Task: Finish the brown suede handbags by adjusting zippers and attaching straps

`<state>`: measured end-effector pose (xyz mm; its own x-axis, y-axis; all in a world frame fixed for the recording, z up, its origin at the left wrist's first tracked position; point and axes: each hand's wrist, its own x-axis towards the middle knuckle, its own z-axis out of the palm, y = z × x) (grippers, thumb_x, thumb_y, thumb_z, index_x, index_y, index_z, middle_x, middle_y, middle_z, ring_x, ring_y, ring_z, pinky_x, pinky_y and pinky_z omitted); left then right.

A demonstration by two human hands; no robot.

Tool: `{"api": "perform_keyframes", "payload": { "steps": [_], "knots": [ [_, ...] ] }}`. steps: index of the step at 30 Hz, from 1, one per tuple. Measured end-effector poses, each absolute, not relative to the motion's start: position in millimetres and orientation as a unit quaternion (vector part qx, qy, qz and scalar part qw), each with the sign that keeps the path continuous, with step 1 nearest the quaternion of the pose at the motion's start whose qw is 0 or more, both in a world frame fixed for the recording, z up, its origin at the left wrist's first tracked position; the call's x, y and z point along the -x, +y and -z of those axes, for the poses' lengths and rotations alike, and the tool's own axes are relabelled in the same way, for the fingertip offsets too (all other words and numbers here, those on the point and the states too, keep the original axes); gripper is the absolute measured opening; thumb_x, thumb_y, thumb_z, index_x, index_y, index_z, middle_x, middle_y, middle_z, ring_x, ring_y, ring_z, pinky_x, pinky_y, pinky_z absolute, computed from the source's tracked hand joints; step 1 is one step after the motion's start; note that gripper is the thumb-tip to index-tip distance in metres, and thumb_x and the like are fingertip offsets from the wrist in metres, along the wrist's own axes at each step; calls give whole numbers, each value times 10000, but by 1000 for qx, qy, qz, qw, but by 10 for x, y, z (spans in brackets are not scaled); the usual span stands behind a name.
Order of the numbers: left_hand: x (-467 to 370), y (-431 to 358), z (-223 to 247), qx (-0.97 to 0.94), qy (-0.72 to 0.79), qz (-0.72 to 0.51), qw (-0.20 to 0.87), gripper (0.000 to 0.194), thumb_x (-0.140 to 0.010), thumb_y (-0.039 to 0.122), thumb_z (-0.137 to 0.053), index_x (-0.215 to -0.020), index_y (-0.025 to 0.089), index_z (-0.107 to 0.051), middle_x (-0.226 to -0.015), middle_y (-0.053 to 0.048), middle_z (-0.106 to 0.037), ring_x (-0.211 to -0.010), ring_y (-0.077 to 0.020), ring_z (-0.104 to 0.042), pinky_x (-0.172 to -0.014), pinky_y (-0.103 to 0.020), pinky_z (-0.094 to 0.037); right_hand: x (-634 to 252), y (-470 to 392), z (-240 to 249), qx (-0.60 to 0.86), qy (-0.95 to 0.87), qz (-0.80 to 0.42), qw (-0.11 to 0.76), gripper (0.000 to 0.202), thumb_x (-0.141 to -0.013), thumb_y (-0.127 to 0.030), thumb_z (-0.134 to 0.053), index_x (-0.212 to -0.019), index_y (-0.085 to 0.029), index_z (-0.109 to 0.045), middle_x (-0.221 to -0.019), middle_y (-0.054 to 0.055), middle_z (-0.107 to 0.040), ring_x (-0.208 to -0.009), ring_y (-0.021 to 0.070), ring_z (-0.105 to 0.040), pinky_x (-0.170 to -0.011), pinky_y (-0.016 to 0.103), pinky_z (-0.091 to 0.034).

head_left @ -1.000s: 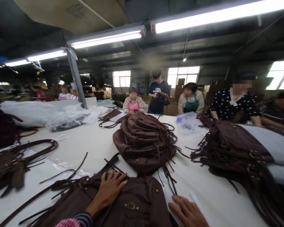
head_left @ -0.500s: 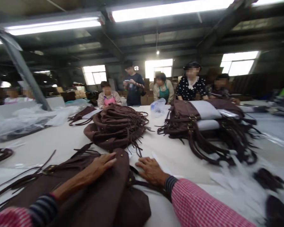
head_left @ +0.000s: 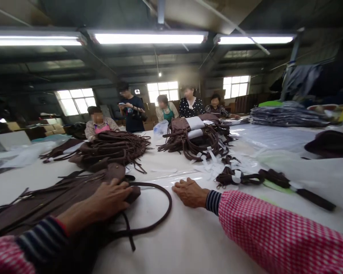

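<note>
A dark brown bag (head_left: 60,198) lies across the left front of the white table (head_left: 183,236). On its right end rests my left hand (head_left: 110,198), fingers spread and palm down. A round brown strap (head_left: 170,203) loops out from the bag onto the tabletop. To the right of that loop, my right hand (head_left: 190,193) lies on the table with slightly bent fingers, apart from the bag, and nothing shows in it. Beyond my hands are a fringed bag pile (head_left: 103,150) and a second bag pile (head_left: 194,133) with white wrapping.
Bundled brown straps (head_left: 234,177) and thin white wrapping lie at the right. Farther back right is a stack of plastic-wrapped dark items (head_left: 286,116). Several people are across the table, one a person in a dark shirt (head_left: 134,114). Clear plastic (head_left: 25,152) lies left.
The view has swung right. My right hand has come away from the bag's strap area and now lies on bare table. My left hand stays on the bag, whose strap now curves out in a loop.
</note>
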<state>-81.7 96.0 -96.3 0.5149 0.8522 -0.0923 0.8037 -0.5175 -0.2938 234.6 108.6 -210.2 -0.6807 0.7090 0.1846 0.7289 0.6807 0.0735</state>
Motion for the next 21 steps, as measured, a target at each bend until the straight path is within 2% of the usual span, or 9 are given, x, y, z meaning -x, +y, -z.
{"api": "perform_keyframes", "payload": {
  "steps": [2,4,7,10,13,16,18,21],
  "knots": [
    [389,495,968,908,-397,-105,78,248,-952,328,-574,-1179,259,-645,-1179,-80,-642,-1105,-274,-557,-949,-415,-444,-2485,778,2065,399,-911,79,63,163,-868,-155,-502,-1009,-156,-583,-1012,111,-640,-909,247,-577,-841,425,-441],
    [-16,38,1105,947,-314,-51,44,269,-983,406,-557,-1217,281,-599,-1229,-72,-617,-1185,-273,-528,-1016,-437,-412,-2640,507,2066,406,-908,86,62,194,-870,-114,-462,-1008,-146,-595,-1009,127,-647,-902,254,-588,-832,424,-447],
    [-504,-375,1463,972,-233,35,-8,416,-995,570,-470,-1290,283,-527,-1274,-66,-592,-1199,-251,-528,-1035,-431,-413,-2907,256,2215,418,-898,110,78,319,-910,-100,-398,-1154,-129,-603,-1141,169,-653,-989,270,-611,-862,425,-465],
    [-781,-411,1812,975,-203,90,-25,516,-994,633,-401,-1341,261,-481,-1349,-74,-543,-1252,-262,-497,-1108,-480,-351,-3163,199,2506,424,-881,177,112,421,-895,-97,-421,-1279,-147,-586,-1291,164,-635,-1129,281,-604,-924,426,-487],
    [-868,-295,2020,972,-189,133,-38,458,-1014,599,-387,-1284,250,-506,-1331,-50,-542,-1238,-227,-502,-1123,-429,-336,-3305,256,2665,428,-872,198,134,428,-889,-97,-425,-1278,-151,-597,-1291,164,-641,-1167,284,-598,-945,444,-497],
    [-877,-198,2152,967,-191,170,-17,435,-1018,582,-397,-1196,210,-537,-1267,-53,-568,-1195,-223,-516,-1098,-416,-350,-3215,437,2469,472,-869,117,89,300,-952,-156,-381,-1009,-176,-675,-1031,119,-709,-934,240,-663,-828,378,-518],
    [-892,-151,2265,966,-187,181,7,439,-1010,585,-417,-1151,190,-548,-1229,-60,-584,-1169,-237,-526,-1072,-440,-370,-3011,682,2215,512,-855,59,59,325,-992,-209,-361,-879,-183,-664,-898,88,-694,-839,214,-658,-783,341,-498],
    [-1000,-76,2522,965,-170,199,28,314,-1027,464,-451,-1187,209,-542,-1221,-46,-610,-1155,-236,-542,-1039,-465,-400,-2571,1240,1920,516,-853,40,68,244,-982,-221,-437,-1042,-174,-668,-1109,115,-670,-1044,220,-625,-897,325,-460]
  ]
}}
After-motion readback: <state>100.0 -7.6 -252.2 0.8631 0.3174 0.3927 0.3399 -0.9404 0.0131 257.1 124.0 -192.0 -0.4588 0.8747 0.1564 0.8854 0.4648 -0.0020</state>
